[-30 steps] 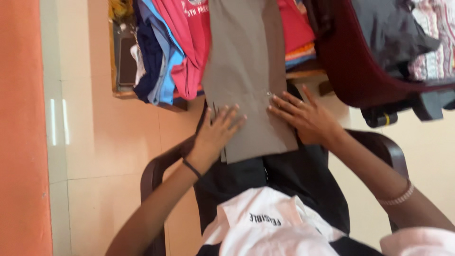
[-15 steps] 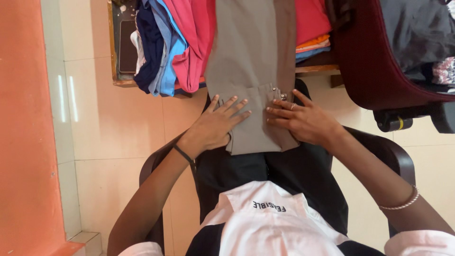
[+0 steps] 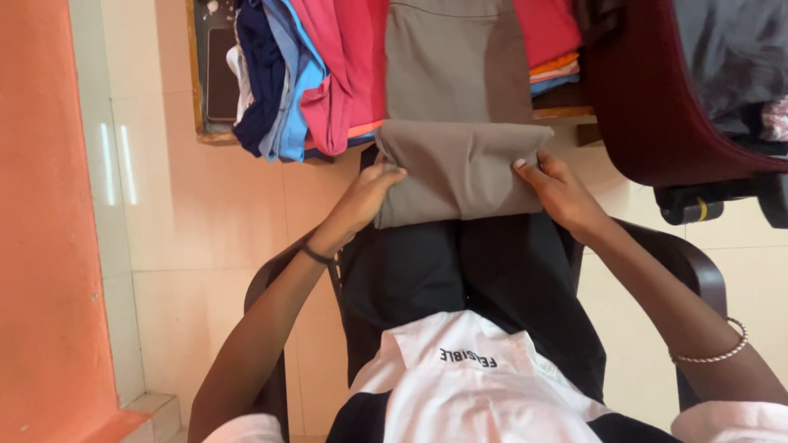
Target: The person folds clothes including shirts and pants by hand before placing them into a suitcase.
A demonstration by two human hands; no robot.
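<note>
A grey-brown pair of trousers [image 3: 460, 156] lies across my knees and up onto the wooden table edge, its near end folded over into a thick fold. My left hand [image 3: 367, 193] grips the fold's left side, thumb on top. My right hand [image 3: 556, 190] grips the fold's right side. I sit in a dark plastic chair [image 3: 685, 258], wearing black trousers and a white top.
A wooden table [image 3: 215, 138] ahead carries a pile of clothes: navy, blue, pink and red garments [image 3: 316, 74]. A maroon chair [image 3: 648, 115] heaped with dark clothes stands at the right. An orange wall [image 3: 37, 221] runs along the left over cream floor tiles.
Both hands were pressing flat on the trousers' near end. They now hold its sides, and the near end has been folded up and away from me into a doubled layer.
</note>
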